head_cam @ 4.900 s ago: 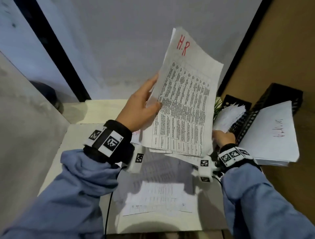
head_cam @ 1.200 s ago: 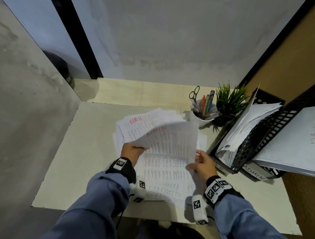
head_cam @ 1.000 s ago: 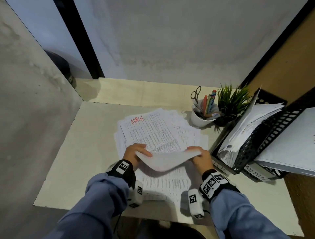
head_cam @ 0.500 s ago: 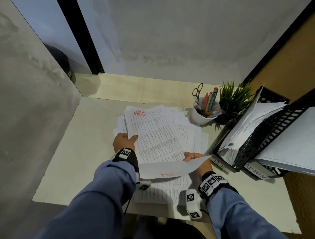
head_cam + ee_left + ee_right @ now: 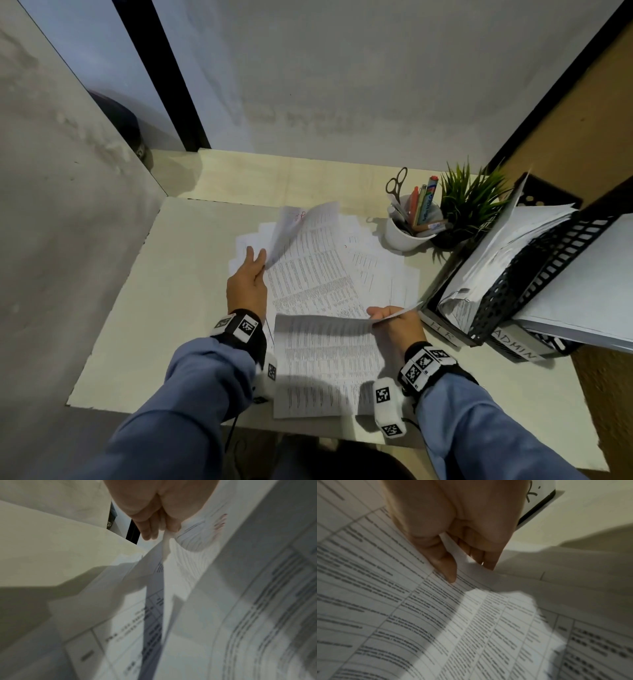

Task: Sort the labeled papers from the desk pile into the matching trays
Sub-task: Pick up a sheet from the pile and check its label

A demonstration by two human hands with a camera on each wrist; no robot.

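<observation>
1. From the head view, on the pale counter (image 5: 178, 308), the fanned pile of white printed papers (image 5: 342, 274) lies between the two hands, with the black mesh trays (image 5: 534, 284) marked HR and ADMIN just beside it on the right. The left hand (image 5: 247, 287) pinches the left edge of a curling top sheet with a red handwritten label (image 5: 301, 222); the right hand (image 5: 397, 320) grips the upper right corner of a second printed sheet (image 5: 325, 356) that hangs toward the body.
2. Seen from the left wrist, thumb and fingers (image 5: 147, 524) close on a thin paper edge, and the sheet bows away limply. I judge these papers light, floppy and slick on each other, best taken at an edge or corner, one at a time.
3. At the right wrist, thumb (image 5: 443, 563) on top and curled fingers beneath clamp the sheet near its corner; it sags freely, so a second holding point would steady it.
</observation>
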